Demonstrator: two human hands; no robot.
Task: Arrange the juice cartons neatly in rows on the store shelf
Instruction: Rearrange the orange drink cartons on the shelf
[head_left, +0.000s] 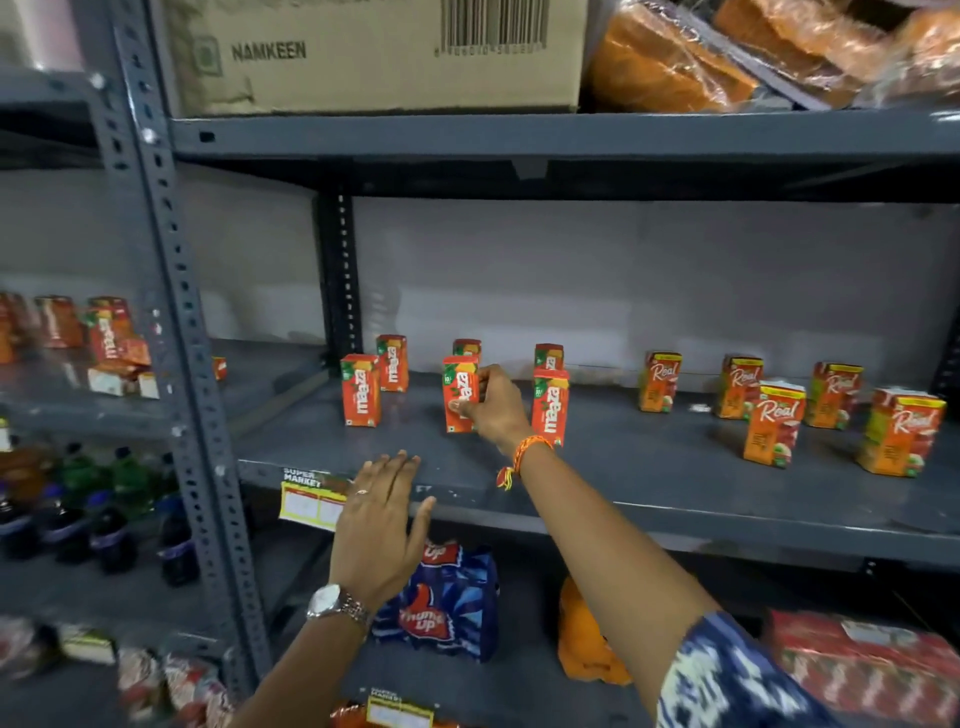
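Maaza carton (460, 393) pinched by right hand (496, 408) fingers to square its row on shelf (649, 467); left hand (376, 519) open, empty.

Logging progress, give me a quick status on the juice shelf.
Right hand shut on front-middle Maaza carton, upright. Left hand open at shelf edge. Real cartons scattered right. Nothing blocking.

A NAMKEEN cardboard box (374, 52) sits on the top shelf; a Thums Up pack (441, 603) lies below.

On the shelf (649, 467), Maaza cartons (360, 391) stand left in two rows, Real cartons (774, 423) right.
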